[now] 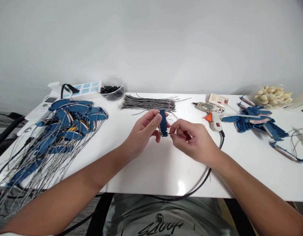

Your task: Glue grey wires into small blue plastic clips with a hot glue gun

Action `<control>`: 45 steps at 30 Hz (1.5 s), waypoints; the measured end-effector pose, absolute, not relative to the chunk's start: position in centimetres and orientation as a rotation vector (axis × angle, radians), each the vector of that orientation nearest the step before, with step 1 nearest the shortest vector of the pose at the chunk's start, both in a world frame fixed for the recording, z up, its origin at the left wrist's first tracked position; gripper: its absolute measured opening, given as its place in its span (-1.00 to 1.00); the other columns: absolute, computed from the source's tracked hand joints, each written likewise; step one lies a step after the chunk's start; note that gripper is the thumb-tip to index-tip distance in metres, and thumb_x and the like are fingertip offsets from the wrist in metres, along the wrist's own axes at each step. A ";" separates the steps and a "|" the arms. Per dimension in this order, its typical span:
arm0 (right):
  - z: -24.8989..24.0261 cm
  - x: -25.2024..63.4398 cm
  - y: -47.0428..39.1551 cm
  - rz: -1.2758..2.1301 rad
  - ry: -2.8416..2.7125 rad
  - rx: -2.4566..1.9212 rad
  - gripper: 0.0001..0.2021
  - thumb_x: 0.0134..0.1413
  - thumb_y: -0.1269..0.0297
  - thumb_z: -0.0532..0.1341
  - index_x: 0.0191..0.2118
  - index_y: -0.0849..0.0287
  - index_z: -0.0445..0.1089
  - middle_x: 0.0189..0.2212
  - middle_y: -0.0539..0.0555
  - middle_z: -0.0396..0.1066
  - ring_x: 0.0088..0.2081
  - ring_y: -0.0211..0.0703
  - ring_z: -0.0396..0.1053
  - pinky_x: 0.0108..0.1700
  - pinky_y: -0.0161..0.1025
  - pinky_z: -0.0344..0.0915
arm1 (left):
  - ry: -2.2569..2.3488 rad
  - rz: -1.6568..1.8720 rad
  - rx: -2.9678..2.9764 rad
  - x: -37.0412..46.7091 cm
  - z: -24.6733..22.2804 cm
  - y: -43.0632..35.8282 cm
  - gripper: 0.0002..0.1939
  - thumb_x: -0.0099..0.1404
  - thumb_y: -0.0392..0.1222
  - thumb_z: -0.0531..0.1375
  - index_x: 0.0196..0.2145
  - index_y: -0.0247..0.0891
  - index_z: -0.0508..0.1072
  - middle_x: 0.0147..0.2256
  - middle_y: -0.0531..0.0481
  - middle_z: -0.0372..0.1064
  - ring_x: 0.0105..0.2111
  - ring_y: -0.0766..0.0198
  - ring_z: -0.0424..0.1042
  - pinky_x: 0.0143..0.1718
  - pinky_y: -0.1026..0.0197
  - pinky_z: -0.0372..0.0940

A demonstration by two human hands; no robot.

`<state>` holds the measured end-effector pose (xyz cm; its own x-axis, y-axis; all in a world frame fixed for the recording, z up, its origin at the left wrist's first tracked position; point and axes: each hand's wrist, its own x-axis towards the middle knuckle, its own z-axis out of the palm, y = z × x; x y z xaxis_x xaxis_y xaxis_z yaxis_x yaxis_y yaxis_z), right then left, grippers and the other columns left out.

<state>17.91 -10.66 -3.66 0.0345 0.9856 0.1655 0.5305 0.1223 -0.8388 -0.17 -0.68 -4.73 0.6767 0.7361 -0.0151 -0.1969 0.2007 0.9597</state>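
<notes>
Above the middle of the white table, my left hand [146,128] grips a small blue plastic piece [163,124], held upright between thumb and fingers. Close on its right side, my right hand [190,136] is pinched on a thin dark wire [175,134], whose end meets the lower part of the blue piece. Another stretch of thin wire rises above my right fingers. Whether the wire passes into the piece is too small to tell. Behind my hands lies a bundle of dark wires [148,103].
Blue pieces with long wires [65,121] are heaped at the left, near a power strip [86,88] and a bowl of black parts [112,89]. At the right are a glue gun [214,114], its black cable, more blue pieces [260,123] and a container of pale pieces [273,96].
</notes>
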 end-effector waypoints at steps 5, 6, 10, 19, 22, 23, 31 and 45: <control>-3.8 17.9 -10.7 0.743 -1.578 -1.504 -0.94 0.16 0.41 0.25 -0.28 0.10 0.40 -0.54 -0.12 0.05 -0.50 -0.31 0.04 -0.44 -0.29 0.06 | 0.532 0.703 1.199 -0.1 -4.9 -0.7 -0.55 0.45 0.19 0.25 0.05 -0.20 0.54 -0.24 -0.06 0.44 -0.36 0.32 0.39 -0.48 0.33 0.33; -3.9 17.9 -10.7 0.747 -1.574 -1.502 -0.95 0.17 0.40 0.25 -0.28 0.10 0.40 -0.54 -0.12 0.05 -0.50 -0.30 0.03 -0.44 -0.29 0.06 | 0.530 0.707 1.203 -0.1 -4.9 -0.7 -0.56 0.45 0.19 0.25 0.05 -0.20 0.54 -0.23 -0.06 0.45 -0.36 0.32 0.40 -0.48 0.33 0.33; -3.9 17.9 -10.6 0.759 -1.575 -1.492 -0.95 0.15 0.41 0.24 -0.29 0.11 0.41 -0.54 -0.10 0.05 -0.49 -0.30 0.03 -0.44 -0.29 0.05 | 0.519 0.714 1.233 -0.2 -5.0 -0.7 -0.58 0.46 0.19 0.24 0.04 -0.18 0.53 -0.23 -0.07 0.45 -0.35 0.32 0.40 -0.47 0.34 0.35; -4.1 18.1 -10.7 0.805 -1.550 -1.479 -0.89 0.08 0.47 0.24 -0.29 0.11 0.41 -0.52 -0.11 0.07 -0.47 -0.30 0.06 -0.42 -0.29 0.07 | 0.497 0.688 1.263 -0.2 -5.1 -0.7 -0.62 0.48 0.15 0.23 0.05 -0.15 0.53 -0.15 -0.07 0.43 -0.32 0.32 0.41 -0.47 0.33 0.40; -3.9 18.0 -10.7 0.820 -1.550 -1.486 -0.91 0.10 0.46 0.24 -0.29 0.11 0.40 -0.52 -0.10 0.10 -0.47 -0.29 0.08 -0.42 -0.29 0.08 | 0.507 0.692 1.270 -0.2 -5.0 -0.8 -0.62 0.47 0.16 0.24 0.03 -0.16 0.53 -0.18 -0.06 0.42 -0.33 0.32 0.40 -0.47 0.34 0.40; -3.9 18.0 -10.7 0.825 -1.545 -1.488 -0.91 0.12 0.45 0.24 -0.28 0.11 0.41 -0.52 -0.10 0.10 -0.47 -0.29 0.08 -0.42 -0.29 0.08 | 0.513 0.693 1.271 -0.2 -5.0 -0.8 -0.62 0.47 0.16 0.24 0.03 -0.16 0.53 -0.22 -0.05 0.42 -0.34 0.32 0.39 -0.47 0.34 0.40; -3.9 18.0 -10.7 0.779 -1.557 -1.479 -0.97 0.25 0.36 0.24 -0.20 0.10 0.41 -0.54 -0.13 0.03 -0.51 -0.30 0.07 -0.43 -0.28 0.08 | 0.584 0.683 1.226 0.0 -5.0 -0.8 -0.56 0.44 0.21 0.25 0.03 -0.18 0.54 -0.30 -0.03 0.43 -0.39 0.31 0.39 -0.49 0.33 0.37; -3.9 18.5 -10.7 0.692 -1.771 -1.504 -0.95 0.43 0.26 0.17 -0.09 0.08 0.35 -0.52 -0.15 0.23 -0.51 -0.35 0.14 -0.42 -0.33 0.11 | 0.597 0.702 1.233 0.0 -5.1 -0.7 -0.56 0.45 0.20 0.25 0.03 -0.22 0.53 -0.31 -0.03 0.41 -0.39 0.32 0.37 -0.50 0.33 0.40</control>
<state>18.45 -10.66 -3.88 -0.0784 0.9823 0.1699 0.6068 0.1822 -0.7737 -0.02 -0.70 -5.07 0.6530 0.7566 -0.0337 -0.1553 0.1773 0.9718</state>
